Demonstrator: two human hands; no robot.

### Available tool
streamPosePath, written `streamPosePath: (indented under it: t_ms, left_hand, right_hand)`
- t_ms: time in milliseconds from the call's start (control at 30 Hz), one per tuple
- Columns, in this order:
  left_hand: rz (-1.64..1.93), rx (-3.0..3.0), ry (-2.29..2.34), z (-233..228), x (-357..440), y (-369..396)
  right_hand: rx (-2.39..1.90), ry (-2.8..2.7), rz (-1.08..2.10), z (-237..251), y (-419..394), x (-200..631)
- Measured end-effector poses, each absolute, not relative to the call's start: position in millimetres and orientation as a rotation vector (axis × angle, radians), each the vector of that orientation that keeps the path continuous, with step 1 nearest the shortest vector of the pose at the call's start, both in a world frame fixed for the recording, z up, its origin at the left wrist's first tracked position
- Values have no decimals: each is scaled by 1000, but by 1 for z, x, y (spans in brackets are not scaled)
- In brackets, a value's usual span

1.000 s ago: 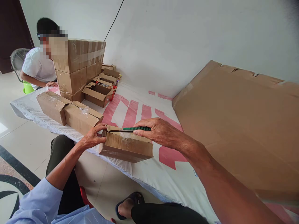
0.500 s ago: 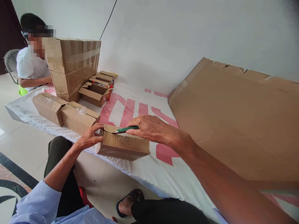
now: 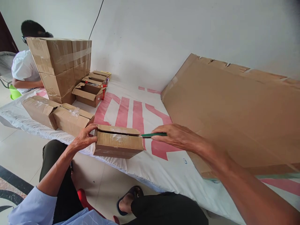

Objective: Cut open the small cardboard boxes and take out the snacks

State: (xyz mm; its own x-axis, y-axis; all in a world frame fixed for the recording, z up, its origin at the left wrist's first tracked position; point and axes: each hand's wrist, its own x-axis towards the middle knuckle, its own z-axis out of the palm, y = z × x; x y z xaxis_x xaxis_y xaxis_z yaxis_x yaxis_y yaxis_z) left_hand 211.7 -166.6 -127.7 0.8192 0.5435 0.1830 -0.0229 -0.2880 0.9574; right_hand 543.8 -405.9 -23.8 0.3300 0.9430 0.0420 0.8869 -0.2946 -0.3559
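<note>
In front of me a small cardboard box (image 3: 118,147) lies at the edge of the cloth-covered table. A dark slit runs along its top seam, with clear tape on the flaps beside it. My left hand (image 3: 84,137) grips the box's left end, fingers over the top corner. My right hand (image 3: 175,135) is closed around a green utility knife (image 3: 156,135), whose blade tip is at the right end of the slit. What is inside the box is hidden.
Two taped boxes (image 3: 72,117) stand end to end on the left. Behind them are stacked cartons (image 3: 61,57) and open boxes with packets (image 3: 87,93). A large cardboard sheet (image 3: 234,118) leans on the wall. A person in a white shirt (image 3: 24,67) sits at the far left.
My right hand has drawn the knife rightward along the box's top seam, from its left part to the right end. The seam now gapes. The left hand still grips the box.
</note>
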Motion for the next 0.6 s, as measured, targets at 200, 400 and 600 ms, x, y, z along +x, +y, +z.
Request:
streamPosePath:
  t_ms: [200, 400, 600]
  left_hand:
    - [530, 1862, 414, -126, 210, -162]
    - [371, 1960, 336, -119, 206, -156]
    - [239, 2093, 373, -102, 209, -153]
  right_hand:
    - [-2214, -1027, 251, -112, -483, 588]
    - [-2460, -844, -104, -246, -501, 564]
    - [-2628, -816, -243, -270, -502, 556]
